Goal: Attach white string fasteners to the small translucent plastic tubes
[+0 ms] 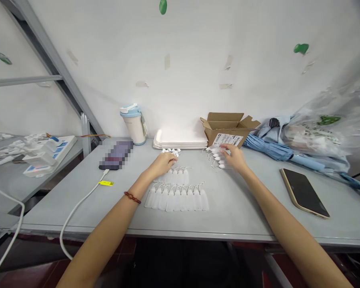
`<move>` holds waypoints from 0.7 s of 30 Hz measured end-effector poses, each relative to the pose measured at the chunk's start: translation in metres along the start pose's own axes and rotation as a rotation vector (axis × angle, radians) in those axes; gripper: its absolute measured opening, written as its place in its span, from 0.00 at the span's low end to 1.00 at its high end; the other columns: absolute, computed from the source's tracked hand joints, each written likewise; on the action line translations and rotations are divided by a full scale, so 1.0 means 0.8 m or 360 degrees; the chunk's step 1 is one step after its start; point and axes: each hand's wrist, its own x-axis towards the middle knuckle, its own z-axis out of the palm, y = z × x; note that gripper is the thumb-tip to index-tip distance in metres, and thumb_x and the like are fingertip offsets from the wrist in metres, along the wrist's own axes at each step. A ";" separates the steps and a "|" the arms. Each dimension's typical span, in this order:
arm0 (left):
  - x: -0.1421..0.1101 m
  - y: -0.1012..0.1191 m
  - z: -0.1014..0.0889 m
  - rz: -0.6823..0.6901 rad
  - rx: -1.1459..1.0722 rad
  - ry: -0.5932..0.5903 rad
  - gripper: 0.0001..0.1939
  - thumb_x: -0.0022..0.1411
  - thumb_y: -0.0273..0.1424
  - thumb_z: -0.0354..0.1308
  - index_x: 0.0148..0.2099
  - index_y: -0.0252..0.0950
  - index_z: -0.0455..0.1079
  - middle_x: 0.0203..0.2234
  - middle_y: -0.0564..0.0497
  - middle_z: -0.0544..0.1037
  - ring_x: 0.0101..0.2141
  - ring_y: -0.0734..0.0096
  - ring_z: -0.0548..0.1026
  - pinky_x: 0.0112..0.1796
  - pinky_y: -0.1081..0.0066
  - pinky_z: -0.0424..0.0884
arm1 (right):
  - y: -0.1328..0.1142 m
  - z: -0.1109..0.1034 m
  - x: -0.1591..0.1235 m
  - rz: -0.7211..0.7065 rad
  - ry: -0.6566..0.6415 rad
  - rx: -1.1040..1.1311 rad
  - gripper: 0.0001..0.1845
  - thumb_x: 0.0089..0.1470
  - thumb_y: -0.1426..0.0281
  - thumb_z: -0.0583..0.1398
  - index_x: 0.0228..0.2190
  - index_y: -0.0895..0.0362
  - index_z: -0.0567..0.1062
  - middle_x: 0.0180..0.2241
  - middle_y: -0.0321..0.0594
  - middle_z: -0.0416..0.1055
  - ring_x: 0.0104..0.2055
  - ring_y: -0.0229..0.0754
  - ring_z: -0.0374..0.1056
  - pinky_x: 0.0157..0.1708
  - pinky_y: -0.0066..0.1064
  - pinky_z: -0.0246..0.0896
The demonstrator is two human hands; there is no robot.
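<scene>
My left hand (pixel 163 165) is closed, fingers curled down next to small white pieces (pixel 171 152) in front of the white stack; what its fingertips grip, if anything, is hidden. Below it lies a short row of translucent white tags with string loops (pixel 180 177). Closer to the table's edge is a longer row of the same tags (pixel 180 199), side by side. My right hand (pixel 235 157) pinches at a tag in a column of white looped tags (pixel 218 157) in front of the cardboard box. Its fingers partly cover that column.
An open cardboard box (pixel 228 126) stands at the back beside a stack of white trays or sheets (pixel 181 140). A tumbler (pixel 134 124) and a charging phone (pixel 117 155) are at left. Right are a blue umbrella (pixel 270 149), plastic bags (pixel 315 136) and another phone (pixel 304 192).
</scene>
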 end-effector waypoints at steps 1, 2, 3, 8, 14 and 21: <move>-0.003 0.000 -0.001 -0.0019 -0.0008 0.0025 0.12 0.56 0.25 0.50 0.37 0.33 0.74 0.35 0.45 0.78 0.37 0.63 0.73 0.41 0.68 0.66 | 0.000 0.000 -0.002 -0.0015 0.0031 -0.0011 0.14 0.47 0.70 0.55 0.36 0.59 0.75 0.38 0.49 0.73 0.42 0.50 0.65 0.45 0.41 0.56; -0.005 0.000 -0.002 -0.0039 -0.0021 0.0049 0.12 0.56 0.26 0.50 0.39 0.32 0.73 0.35 0.45 0.77 0.36 0.63 0.73 0.40 0.68 0.67 | -0.001 -0.001 -0.004 -0.0025 0.0067 -0.0021 0.14 0.47 0.70 0.55 0.36 0.60 0.74 0.39 0.50 0.72 0.44 0.51 0.64 0.46 0.42 0.55; -0.008 0.002 -0.003 -0.0058 -0.0039 0.0073 0.12 0.56 0.27 0.51 0.40 0.32 0.73 0.36 0.45 0.77 0.35 0.64 0.73 0.38 0.68 0.67 | -0.002 -0.002 -0.007 -0.0033 0.0104 -0.0027 0.15 0.47 0.69 0.55 0.37 0.60 0.74 0.39 0.50 0.71 0.44 0.52 0.63 0.46 0.43 0.55; -0.014 0.013 -0.002 -0.0157 -0.0146 0.0243 0.12 0.55 0.31 0.52 0.40 0.32 0.72 0.34 0.47 0.77 0.33 0.67 0.73 0.36 0.70 0.69 | -0.023 -0.010 -0.024 -0.0137 0.0175 0.0017 0.14 0.50 0.67 0.54 0.38 0.58 0.72 0.39 0.49 0.70 0.41 0.50 0.64 0.37 0.40 0.61; -0.013 0.027 0.005 -0.0261 -0.0309 0.0430 0.09 0.53 0.30 0.55 0.37 0.32 0.71 0.30 0.48 0.77 0.31 0.68 0.75 0.34 0.71 0.71 | -0.086 0.000 -0.057 -0.0337 -0.0288 0.0277 0.13 0.56 0.66 0.53 0.40 0.57 0.71 0.34 0.43 0.73 0.35 0.44 0.68 0.33 0.35 0.63; -0.017 0.041 0.003 -0.0250 -0.0467 0.0485 0.07 0.53 0.29 0.55 0.36 0.32 0.70 0.30 0.49 0.77 0.31 0.70 0.75 0.34 0.72 0.72 | -0.137 0.006 -0.091 -0.0898 -0.0920 0.0145 0.17 0.60 0.64 0.49 0.48 0.56 0.68 0.38 0.46 0.68 0.44 0.46 0.60 0.46 0.41 0.58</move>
